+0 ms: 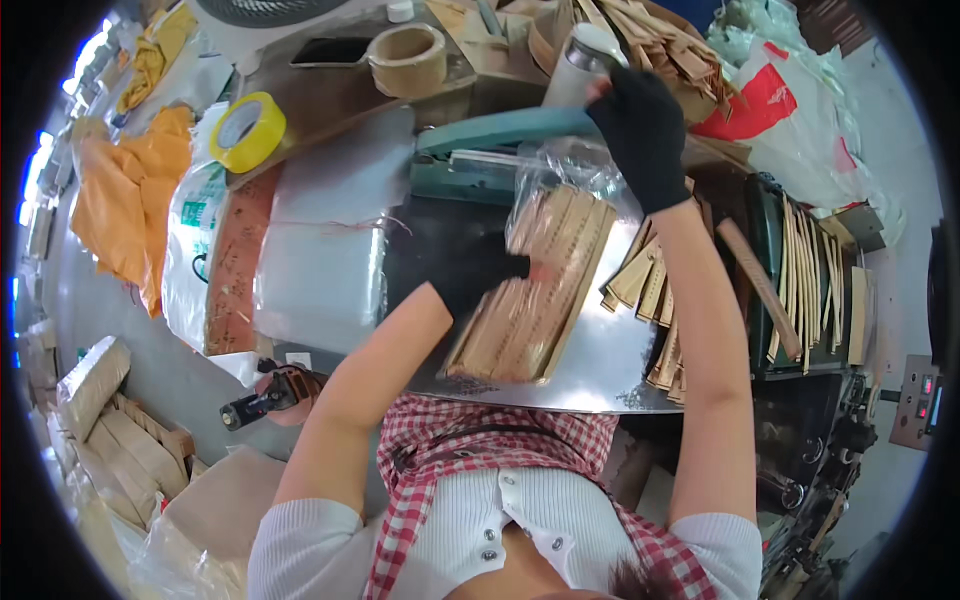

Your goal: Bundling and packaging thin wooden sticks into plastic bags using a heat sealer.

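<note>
The left hand point(478, 278), in a black glove, is closed around the middle of a clear plastic bag point(545, 265) packed with flat tan paper-wrapped sticks point(530, 310), holding it over the shiny metal worktop point(600, 370). The right hand point(640, 130), also gloved in black, presses down on the arm of a green heat sealer point(470, 160), clenched near the bag's crumpled open mouth. That mouth looks bunched rather than flat, so a seal made here could pucker or leave a gap, and the sticks could slide out of the far end if the grip loosens. Loose sticks of the same kind point(655, 290) lie just beside the bag on the worktop. Behind the sealer sit 2 tape rolls, 1 yellow tape roll point(245, 130) and 1 brown tape roll point(408, 58).
</note>
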